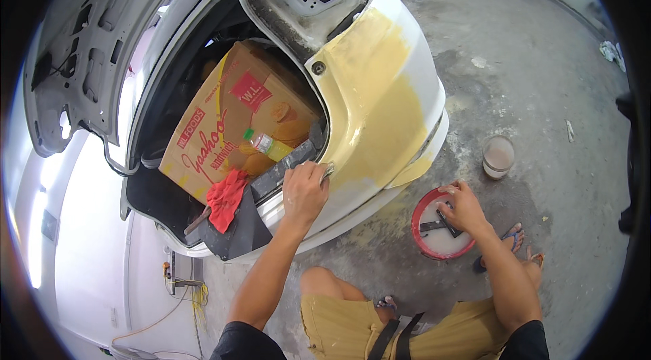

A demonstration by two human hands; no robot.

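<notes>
My left hand [305, 194] is closed, its fingers wrapped round a small greyish folded piece of sandpaper [328, 171], pressed to the lower inner edge of the car's rear corner panel [369, 95]. Yellowish filler covers much of that white panel. Over the rim of a red basin [416, 231], my right hand [464, 207] has its thumb and fingers curved apart. Cloudy whitish water [441, 241] fills the basin. A black flat tool [449, 223] lies in it just under my right thumb; whether I touch it, I cannot tell.
A cardboard box [196, 136] fills the open trunk, with a green-capped bottle [271, 146] and a red cloth [227, 198] near the sill. The raised trunk lid [95, 48] is at upper left. A tub of cloudy liquid [498, 156] stands on the concrete floor beyond the basin.
</notes>
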